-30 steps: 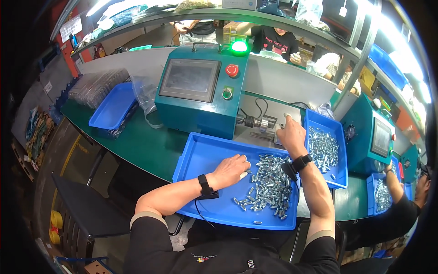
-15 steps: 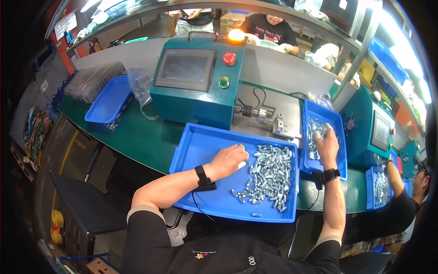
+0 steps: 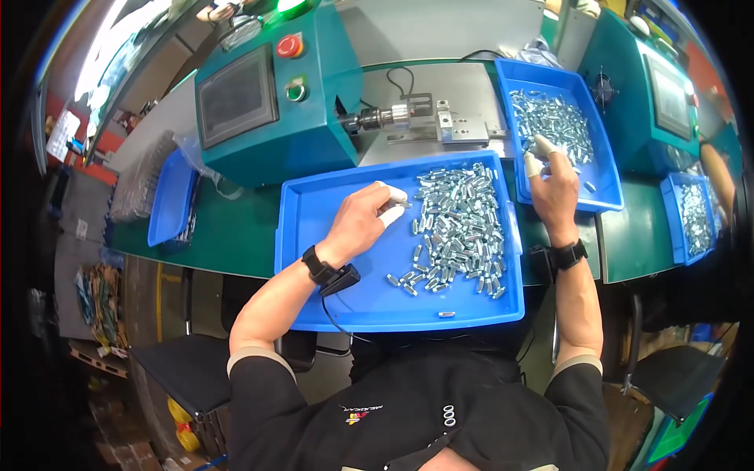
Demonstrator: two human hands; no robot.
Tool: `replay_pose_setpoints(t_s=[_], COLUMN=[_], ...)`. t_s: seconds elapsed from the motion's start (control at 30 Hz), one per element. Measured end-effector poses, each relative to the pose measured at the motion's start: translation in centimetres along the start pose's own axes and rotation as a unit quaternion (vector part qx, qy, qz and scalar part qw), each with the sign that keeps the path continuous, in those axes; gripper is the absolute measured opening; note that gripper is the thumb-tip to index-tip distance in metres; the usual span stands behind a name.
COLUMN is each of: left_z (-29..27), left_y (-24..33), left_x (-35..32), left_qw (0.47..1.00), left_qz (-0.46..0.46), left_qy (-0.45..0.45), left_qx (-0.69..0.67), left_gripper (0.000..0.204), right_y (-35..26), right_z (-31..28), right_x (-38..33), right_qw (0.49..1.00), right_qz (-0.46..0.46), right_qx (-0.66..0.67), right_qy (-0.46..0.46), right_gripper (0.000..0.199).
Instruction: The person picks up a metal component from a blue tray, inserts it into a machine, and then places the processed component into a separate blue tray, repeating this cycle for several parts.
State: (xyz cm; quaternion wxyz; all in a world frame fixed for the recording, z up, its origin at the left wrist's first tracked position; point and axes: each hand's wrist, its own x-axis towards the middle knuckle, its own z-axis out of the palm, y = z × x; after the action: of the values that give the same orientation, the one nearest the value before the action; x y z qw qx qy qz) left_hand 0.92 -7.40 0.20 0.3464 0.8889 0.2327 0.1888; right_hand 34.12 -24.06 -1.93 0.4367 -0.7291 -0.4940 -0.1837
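Note:
My left hand (image 3: 357, 224), white covers on its fingertips, is over the large blue tray (image 3: 318, 294). Its thumb and forefinger are pinched on a small silver metal fitting (image 3: 405, 205), just left of a heap of similar fittings (image 3: 459, 224). At the near left edge of the second blue tray (image 3: 609, 177), my right hand (image 3: 558, 192) has its covered thumb and forefinger curled close together. Whatever they may hold is too small to tell. More silver fittings (image 3: 554, 125) lie in that tray beyond the fingers.
Behind the large tray stands a green machine (image 3: 283, 102) with a screen, a red button and a metal clamping fixture (image 3: 452, 125). Another green machine (image 3: 648, 102) and a small blue tray of fittings (image 3: 693, 216) are at right. An upright blue tray (image 3: 171, 196) is at left.
My view has shifted and turned. My right hand has drawn back from among the fittings to the tray's near edge. The machine's lamp has gone from orange to green.

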Motion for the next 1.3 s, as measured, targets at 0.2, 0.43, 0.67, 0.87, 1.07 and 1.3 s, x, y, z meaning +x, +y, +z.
replay_pose_setpoints(t_s=[0.2,0.43,0.67,0.87,1.07,1.3], left_z=[-0.8,-2.6,-1.0,-0.8,-0.6,-0.3], left_y=[2.5,5.2,4.3,3.4,3.0,2.3], left_x=[1.6,11.3,16.7,17.5,17.1,16.1], left_qw=[0.997,0.964,0.949,0.938,0.933,0.879], left_qz=[0.066,0.182,0.179,0.192,0.207,0.274], left_qy=[0.030,0.107,0.086,0.080,0.072,0.079], left_qx=[0.008,0.160,0.245,0.277,0.285,0.381], left_gripper=[0.021,0.022,0.021,0.020,0.022,0.023], right_y=[-0.5,-0.8,-0.9,-0.8,-0.7,-0.6], right_z=[-0.5,-0.9,-0.8,-0.9,-1.1,-0.9], right_x=[-0.6,-0.5,-0.4,-0.5,-0.4,-0.2], right_qw=[0.999,0.998,0.997,0.997,0.997,0.997], right_qz=[0.025,0.021,0.001,0.014,0.017,0.006], right_qx=[0.035,0.058,0.078,0.076,0.077,0.073], right_qy=[0.000,0.016,0.030,0.020,0.020,0.026], right_gripper=[0.033,0.028,0.022,0.021,0.020,0.020])
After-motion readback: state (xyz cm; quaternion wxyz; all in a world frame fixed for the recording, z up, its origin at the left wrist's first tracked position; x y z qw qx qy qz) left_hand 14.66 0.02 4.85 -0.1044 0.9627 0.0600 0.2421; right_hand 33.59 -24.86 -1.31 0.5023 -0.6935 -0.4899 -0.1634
